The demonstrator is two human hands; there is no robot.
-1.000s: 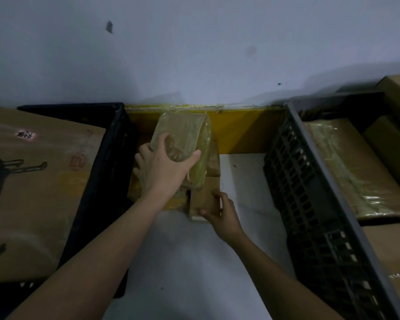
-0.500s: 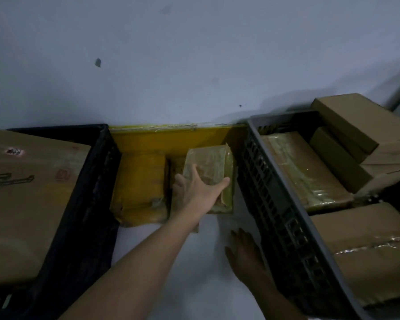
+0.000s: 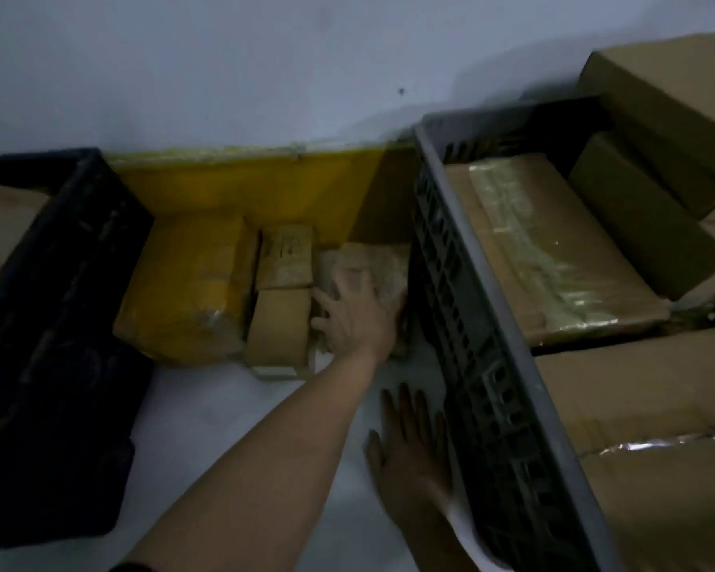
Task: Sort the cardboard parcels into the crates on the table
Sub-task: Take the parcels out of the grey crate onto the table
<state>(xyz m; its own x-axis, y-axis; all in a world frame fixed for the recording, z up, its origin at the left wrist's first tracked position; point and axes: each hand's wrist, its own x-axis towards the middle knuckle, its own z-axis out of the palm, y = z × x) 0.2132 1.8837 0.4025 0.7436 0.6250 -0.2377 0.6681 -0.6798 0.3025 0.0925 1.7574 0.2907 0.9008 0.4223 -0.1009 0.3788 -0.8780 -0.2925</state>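
Head view, going from left to right. A black crate (image 3: 50, 324) sits on the white table (image 3: 207, 410) at the far left, and a bit of a brown box (image 3: 1, 225) shows inside it. Next to it, against the wall (image 3: 265, 68), lies a big yellow parcel (image 3: 190, 291). A flat yellow board (image 3: 265, 187) stands behind it.

Just beside the yellow parcel are 2 small brown parcels. The far one (image 3: 285, 258) has tape on it. The near one (image 3: 279, 328) is plain cardboard.

Then comes a parcel wrapped in clear plastic (image 3: 384, 262). It lies on the table, right up against the grey crate (image 3: 483, 307). The left hand (image 3: 356, 319) rests flat on top of it with its fingers spread out. The fingers are not curled round it.

Lower down, the right hand (image 3: 413, 460) lies flat on the table with straight fingers, close to the side of the grey crate. It holds nothing.

The grey crate on the right holds brown boxes. One long box with tape (image 3: 554, 258) lies flat near the back. A large box (image 3: 644, 406) lies in front of it. More boxes (image 3: 657, 130) are piled at the far right corner.
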